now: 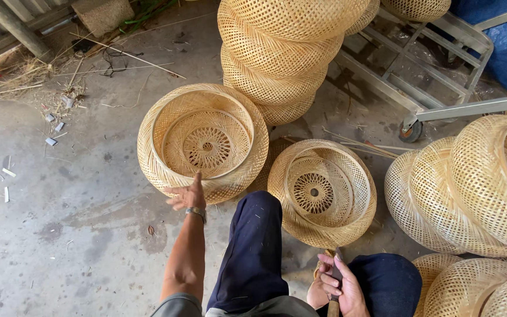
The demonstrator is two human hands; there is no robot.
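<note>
Woven bamboo basket (203,141), round and squat, sits on the concrete floor (60,235) tipped toward the camera, so its open mouth and spiral-woven bottom face up and slightly toward the person. Its axis through mouth and base runs roughly from 6 toward 12 o'clock, leaning up out of the floor; being round, it has no real long side, only this opening direction. Left hand (188,195) lies at the basket's 6 o'clock edge, arm stretched forward, fingers spread wide and empty, index tip touching or just short of the lower wall; I cannot tell which. From that hand the basket lies at 12 o'clock, immediately ahead. Right hand (337,286) is well apart, at about 4 o'clock from the basket, closed around a dark-handled tool (334,282) held upright near the lap; its blade end is not clear. The left hand is plainly the nearer of the two. A second basket (322,192) of the same weave rests at 3 o'clock from the first, just beside it, mouth also turned up toward the viewer, and sits at 12 o'clock from the right hand. The person's leg in dark trousers (253,252) extends between the two baskets. A stack of baskets (277,53) stands at 1 o'clock behind, touching or nearly touching the first basket's rim. More baskets lie on their sides at far right (470,188), beside a metal frame (441,70).
</note>
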